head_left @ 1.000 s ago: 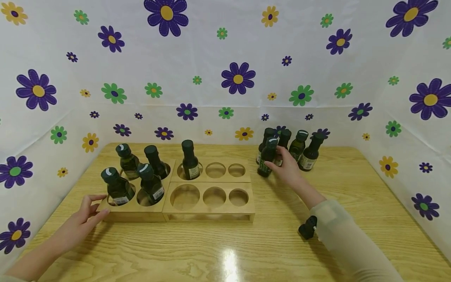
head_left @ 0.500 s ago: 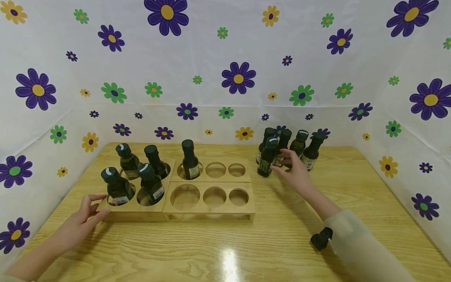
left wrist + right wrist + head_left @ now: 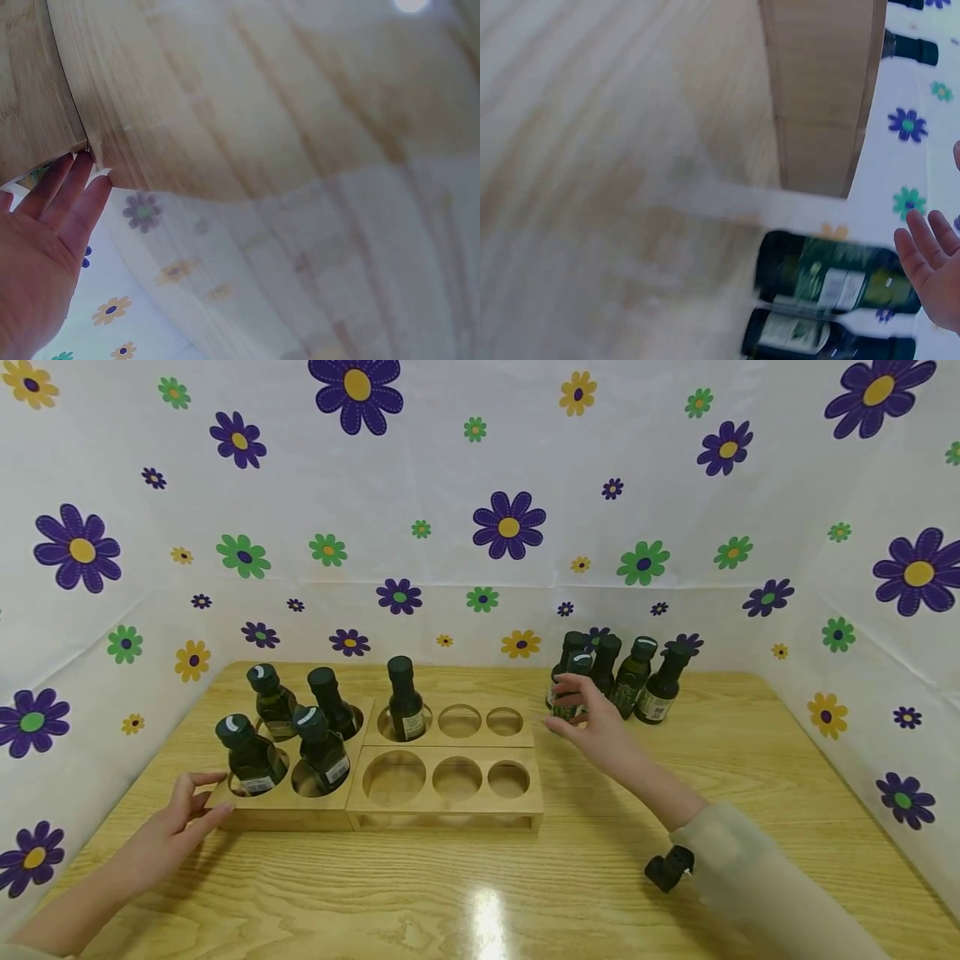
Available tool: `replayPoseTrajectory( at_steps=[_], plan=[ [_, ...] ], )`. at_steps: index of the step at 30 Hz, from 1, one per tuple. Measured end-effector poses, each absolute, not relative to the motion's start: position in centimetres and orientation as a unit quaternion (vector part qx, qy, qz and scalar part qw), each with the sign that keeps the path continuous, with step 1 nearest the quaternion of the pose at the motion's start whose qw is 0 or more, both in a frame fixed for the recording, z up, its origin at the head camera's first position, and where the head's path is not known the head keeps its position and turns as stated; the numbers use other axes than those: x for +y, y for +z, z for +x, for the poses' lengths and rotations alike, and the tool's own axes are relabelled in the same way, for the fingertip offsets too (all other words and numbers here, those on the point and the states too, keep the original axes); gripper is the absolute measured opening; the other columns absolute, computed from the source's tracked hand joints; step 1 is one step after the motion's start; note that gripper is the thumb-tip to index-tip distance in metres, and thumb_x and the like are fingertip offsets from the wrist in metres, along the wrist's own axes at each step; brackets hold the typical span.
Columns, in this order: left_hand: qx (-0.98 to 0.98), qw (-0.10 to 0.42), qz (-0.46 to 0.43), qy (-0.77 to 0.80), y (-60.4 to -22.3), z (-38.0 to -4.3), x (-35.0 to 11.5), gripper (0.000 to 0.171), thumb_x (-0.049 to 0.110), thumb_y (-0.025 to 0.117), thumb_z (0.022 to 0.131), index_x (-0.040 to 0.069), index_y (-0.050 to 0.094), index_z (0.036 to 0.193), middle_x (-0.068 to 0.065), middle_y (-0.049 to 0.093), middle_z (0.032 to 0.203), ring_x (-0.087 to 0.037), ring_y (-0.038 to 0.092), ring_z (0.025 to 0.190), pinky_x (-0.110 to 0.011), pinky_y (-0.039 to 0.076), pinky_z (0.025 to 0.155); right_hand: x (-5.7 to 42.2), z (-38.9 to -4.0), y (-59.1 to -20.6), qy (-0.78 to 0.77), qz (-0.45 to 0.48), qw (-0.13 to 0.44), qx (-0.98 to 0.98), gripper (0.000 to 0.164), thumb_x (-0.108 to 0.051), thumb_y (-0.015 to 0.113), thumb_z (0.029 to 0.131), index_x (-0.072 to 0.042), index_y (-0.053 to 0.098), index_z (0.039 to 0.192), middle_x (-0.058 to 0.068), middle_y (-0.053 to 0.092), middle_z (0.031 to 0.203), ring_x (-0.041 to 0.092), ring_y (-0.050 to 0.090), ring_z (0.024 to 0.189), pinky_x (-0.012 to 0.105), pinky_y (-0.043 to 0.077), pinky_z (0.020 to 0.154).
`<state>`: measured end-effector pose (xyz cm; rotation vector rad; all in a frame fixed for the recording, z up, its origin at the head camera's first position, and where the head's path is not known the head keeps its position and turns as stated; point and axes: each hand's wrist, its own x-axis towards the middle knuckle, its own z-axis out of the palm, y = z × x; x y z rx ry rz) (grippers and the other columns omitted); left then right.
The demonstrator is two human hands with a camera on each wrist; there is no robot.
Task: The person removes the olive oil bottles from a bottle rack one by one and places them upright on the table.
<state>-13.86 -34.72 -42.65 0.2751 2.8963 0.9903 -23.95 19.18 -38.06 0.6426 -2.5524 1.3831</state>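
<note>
My left hand [image 3: 168,839] rests at the front left corner of a wooden bottle rack [image 3: 285,820]. Its extended fingertips [image 3: 82,161] touch the rack's corner in the left wrist view. At the back right, my right hand [image 3: 600,735] is spread in front of a small dark green bottle [image 3: 579,662], hiding most of it. Several other bottles stand close behind and beside it, among them one with a pale label [image 3: 657,706]. In the right wrist view, the fingers of my right hand [image 3: 937,270] are apart beside a dark green bottle [image 3: 832,270], gripping nothing.
Dark bottles [image 3: 255,760] stand in the rack's left section. A second wooden rack [image 3: 444,820] adjoins it, with one bottle [image 3: 406,706] at its back left and several vacant round holes. A flower-patterned cloth [image 3: 450,460] walls the table's back and sides.
My right hand was around the front bottle, drew off to the right, then came back left in front of it. The bottles stay in place, and my left hand has not moved.
</note>
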Motion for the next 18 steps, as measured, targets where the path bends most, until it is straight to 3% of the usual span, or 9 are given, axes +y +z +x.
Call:
replayPoseTrajectory(
  at_steps=[6, 18],
  plan=[
    [0.939, 0.034, 0.092, 0.329, -42.5, -13.8, -34.6, 0.041, 0.028, 0.043, 0.106, 0.001, 0.024, 0.13, -0.028, 0.035, 0.143, -0.048, 0.047, 0.119, -0.048, 0.047, 0.078, 16.1, -24.6, -37.0, 0.452, 0.253, 0.068, -0.853, 0.057, -0.011, 0.071, 0.09, -0.005, 0.041, 0.139, 0.013, 0.055, 0.126, 0.03, 0.057, 0.109, 0.047, 0.048, 0.083],
    [0.939, 0.037, 0.088, 0.329, -42.6, -13.8, -34.6, 0.045, 0.029, 0.044, 0.106, 0.0, 0.022, 0.132, -0.028, 0.036, 0.143, -0.047, 0.048, 0.119, -0.049, 0.047, 0.079, 10.8, -26.2, -36.3, 0.401, 0.312, 0.014, -0.861, 0.064, -0.02, 0.072, 0.09, -0.004, 0.039, 0.142, 0.015, 0.053, 0.129, 0.027, 0.056, 0.113, 0.046, 0.049, 0.085]
  ],
)
